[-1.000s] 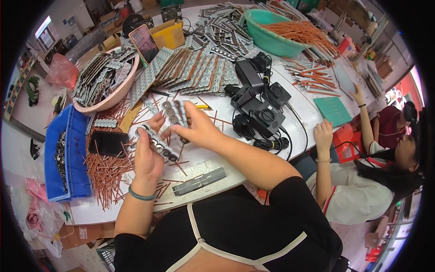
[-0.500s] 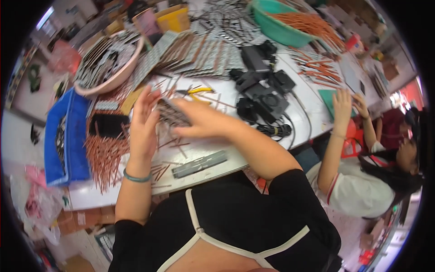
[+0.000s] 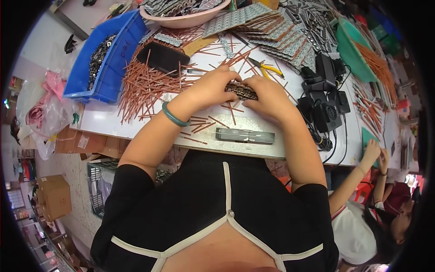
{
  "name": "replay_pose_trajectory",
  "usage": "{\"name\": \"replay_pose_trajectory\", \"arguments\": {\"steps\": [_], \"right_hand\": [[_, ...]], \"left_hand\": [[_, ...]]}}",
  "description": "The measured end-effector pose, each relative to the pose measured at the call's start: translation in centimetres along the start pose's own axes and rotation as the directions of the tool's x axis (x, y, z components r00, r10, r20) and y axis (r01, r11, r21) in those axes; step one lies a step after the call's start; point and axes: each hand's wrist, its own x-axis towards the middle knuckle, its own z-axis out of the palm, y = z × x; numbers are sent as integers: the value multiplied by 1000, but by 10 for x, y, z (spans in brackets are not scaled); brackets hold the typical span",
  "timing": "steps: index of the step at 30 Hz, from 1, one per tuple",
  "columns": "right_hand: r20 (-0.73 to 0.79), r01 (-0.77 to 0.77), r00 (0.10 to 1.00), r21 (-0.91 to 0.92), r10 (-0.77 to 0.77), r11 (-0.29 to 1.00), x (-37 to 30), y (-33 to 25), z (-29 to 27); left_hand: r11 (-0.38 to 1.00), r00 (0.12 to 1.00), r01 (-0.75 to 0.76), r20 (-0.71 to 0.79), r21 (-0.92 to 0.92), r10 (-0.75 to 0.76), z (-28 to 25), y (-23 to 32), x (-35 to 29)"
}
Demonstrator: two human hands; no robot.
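Between both hands, just above the white table, is a short dark strip with rows of small rounded metallic pieces (image 3: 244,92). My left hand (image 3: 213,87) closes on its left end, and my right hand (image 3: 268,96) grips its right end with thumb and fingers. Thin reddish-brown sticks (image 3: 234,113) lie under and around the hands. Nearer the table's front edge rests a long grey metal bar or holder (image 3: 244,135). Beyond my right hand are yellow-handled pliers (image 3: 271,69). What exactly the strip is cannot be made out.
A blue bin (image 3: 118,56) of small dark parts stands left, beside a heap of sticks (image 3: 149,88) and a black phone (image 3: 163,59). Patterned boards (image 3: 272,34) are stacked behind. Black adapters with cables (image 3: 326,113) sit right; beyond them, a green basin (image 3: 355,54) and a co-worker's hands (image 3: 374,153).
The view has swung, shifting the table rightward in the picture. My left hand, earlier raised with fingers spread, now grips the strip together with my right hand.
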Motion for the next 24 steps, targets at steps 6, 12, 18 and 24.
{"name": "replay_pose_trajectory", "arguments": {"steps": [6, 12, 18, 24], "right_hand": [[50, -224, 970, -211, 240, 951, -11, -7, -22], [91, -191, 975, -137, 205, 972, -7, -5, -23], [41, -201, 978, -73, 204, 977, -17, 17, -15], [-37, -214, 974, 166, 223, 963, -20, 19, -14]], "left_hand": [[995, 1000, 6, 3, -98, -5, 7, -9, -5], [991, 993, -102, -74, -87, 96, 16, -20, 0], [993, 997, -67, -55, -100, 62, 15, -16, 2], [965, 1000, 12, 3, -262, -11, 7, -17, 4]]}}
